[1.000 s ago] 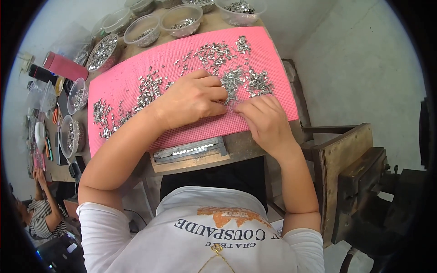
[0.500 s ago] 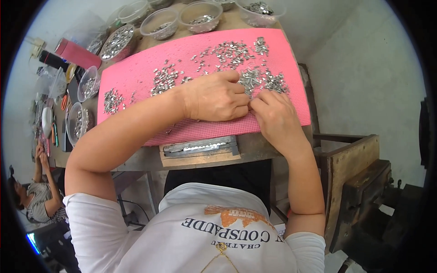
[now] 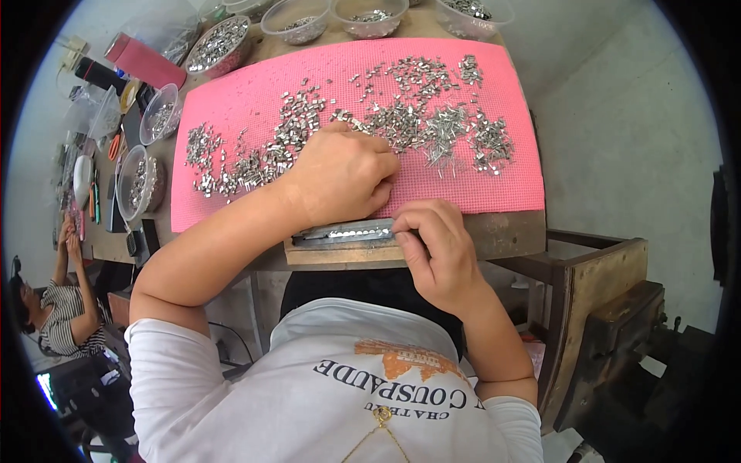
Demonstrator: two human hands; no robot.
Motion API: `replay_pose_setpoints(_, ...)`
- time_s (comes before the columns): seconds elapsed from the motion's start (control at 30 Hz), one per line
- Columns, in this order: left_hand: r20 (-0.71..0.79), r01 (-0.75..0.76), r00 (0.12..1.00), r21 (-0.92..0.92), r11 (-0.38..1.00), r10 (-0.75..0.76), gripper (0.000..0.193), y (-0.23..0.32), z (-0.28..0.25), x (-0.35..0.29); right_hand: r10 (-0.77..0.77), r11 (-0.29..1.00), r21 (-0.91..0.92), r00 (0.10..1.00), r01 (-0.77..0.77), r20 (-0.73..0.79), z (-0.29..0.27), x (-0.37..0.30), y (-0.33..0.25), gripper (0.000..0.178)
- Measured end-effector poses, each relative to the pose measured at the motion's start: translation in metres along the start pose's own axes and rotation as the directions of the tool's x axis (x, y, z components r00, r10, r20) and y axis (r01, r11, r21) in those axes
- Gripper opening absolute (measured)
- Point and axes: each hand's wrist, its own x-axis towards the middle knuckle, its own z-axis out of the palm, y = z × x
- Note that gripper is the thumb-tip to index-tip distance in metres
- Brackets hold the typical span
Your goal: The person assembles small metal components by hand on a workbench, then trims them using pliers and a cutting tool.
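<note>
Over the pink textured mat, my left hand is closed, its fingers curled beside scattered small metal pieces. Whatever its fingertips may hold is hidden. My right hand pinches with thumb and forefinger at the right end of a narrow metal fixture. Any piece in that pinch is too small to make out. A row of shiny bits lies along the fixture's groove. The fixture rests on a wooden block at the table's near edge. Thin, pin-like pieces form one of the piles.
Clear plastic tubs of metal pieces, such as one bowl, line the far edge and left side. A pink bottle lies at the far left. A wooden stand is at the right. Another person sits at the left.
My right hand has come from the mat's near edge down to the fixture's right end. My left hand has drawn apart from it, toward the left. The whole view has shifted slightly.
</note>
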Motion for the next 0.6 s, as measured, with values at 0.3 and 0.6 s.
replay_pose_setpoints(0.3, -0.110, 0.262, 0.944, -0.332, 0.906, -0.313, 0.008, 0.018, -0.011, -0.023, 0.004, 1.000, -0.029, 1.000, -0.004, -0.015, 0.006, 0.000, 0.003, 0.017)
replay_pose_setpoints(0.6, 0.040, 0.379, 0.853, -0.732, 0.566, -0.520, 0.009, 0.039, 0.002, -0.062, -0.076, 0.983, -0.167, 0.997, 0.076, 0.004, 0.007, 0.003, -0.001, 0.023)
